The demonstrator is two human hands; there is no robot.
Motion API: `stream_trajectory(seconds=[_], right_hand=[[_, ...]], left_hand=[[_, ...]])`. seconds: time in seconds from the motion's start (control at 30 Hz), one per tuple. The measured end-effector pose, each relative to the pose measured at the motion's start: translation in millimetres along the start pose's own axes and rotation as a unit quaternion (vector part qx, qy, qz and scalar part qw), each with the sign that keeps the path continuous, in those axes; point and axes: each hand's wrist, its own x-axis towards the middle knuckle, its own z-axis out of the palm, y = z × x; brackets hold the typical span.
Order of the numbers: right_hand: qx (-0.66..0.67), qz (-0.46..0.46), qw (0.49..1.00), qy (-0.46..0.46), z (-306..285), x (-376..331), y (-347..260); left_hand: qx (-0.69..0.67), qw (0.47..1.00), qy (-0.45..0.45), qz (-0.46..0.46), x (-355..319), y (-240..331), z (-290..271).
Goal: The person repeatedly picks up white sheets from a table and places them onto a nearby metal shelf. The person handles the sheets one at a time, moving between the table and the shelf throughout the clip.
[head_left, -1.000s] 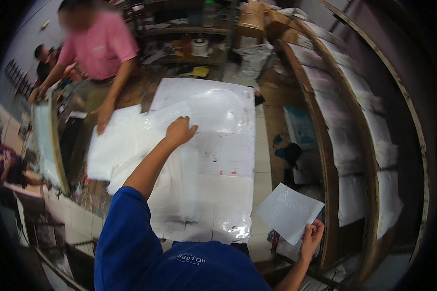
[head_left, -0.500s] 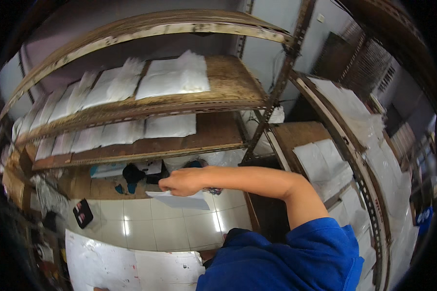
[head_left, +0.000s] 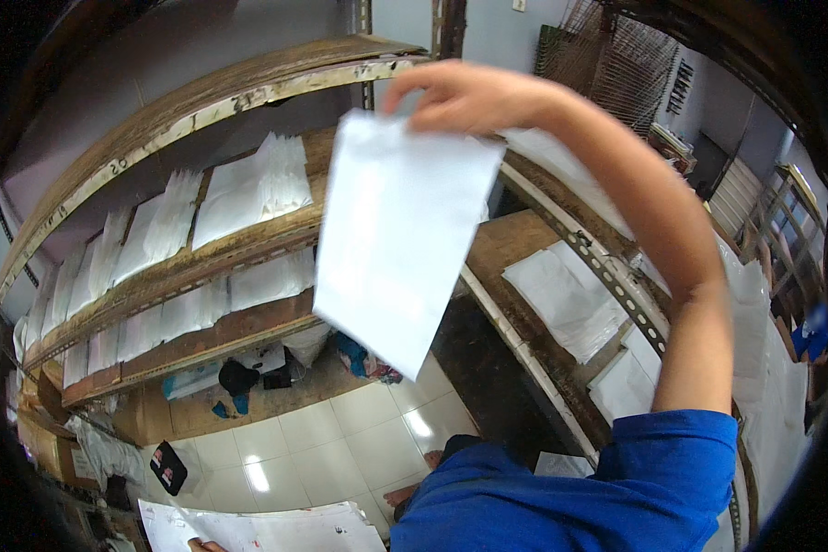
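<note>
My right hand (head_left: 455, 99) is raised in front of the shelves, closed on the top edge of a white sheet (head_left: 400, 230) that looks like paper or a thin plastic sleeve. The sheet hangs down at a slight tilt, covering part of the shelf behind it. At the bottom left, my left hand (head_left: 206, 546) shows only in part, gripping the edge of a large white board or stack of sheets (head_left: 267, 529) with a few small marks on it. Most of that hand lies outside the picture.
A wooden shelf (head_left: 276, 216) holds rows of white sheet stacks (head_left: 248, 189); a lower shelf (head_left: 193, 345) holds more. To the right stands another rack (head_left: 515, 230) with white stacks (head_left: 566, 299). A black case (head_left: 167, 467) lies on the tiled floor (head_left: 327, 437).
My right hand has risen and moved right with the white sheet, which now hangs facing me. The view has turned to the right. My left hand stays at the board's edge.
</note>
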Motion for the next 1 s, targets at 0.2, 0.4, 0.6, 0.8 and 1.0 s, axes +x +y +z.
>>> stream_trajectory(seconds=[0.2, 0.4, 0.6, 0.8, 1.0], right_hand=[[0.047, 0.193, 0.952, 0.231, -129, -131, 159], [0.126, 0.358, 0.850, 0.366, -157, -233, 288], [-0.034, 0.457, 0.837, 0.300, -188, -359, 472], [0.068, 0.514, 0.792, 0.323, -152, -356, 480], [-0.220, 0.481, 0.799, 0.285, -145, -325, 372]], left_hand=[[-0.162, 0.986, 0.000, 0.029, -14, 111, -16], [-0.205, 0.977, -0.044, 0.030, -18, 171, -34], [-0.252, 0.960, -0.058, 0.111, -3, 205, -18], [-0.204, 0.972, -0.083, 0.086, 0, 245, -34], [-0.283, 0.948, -0.102, 0.101, -6, 260, -24]])
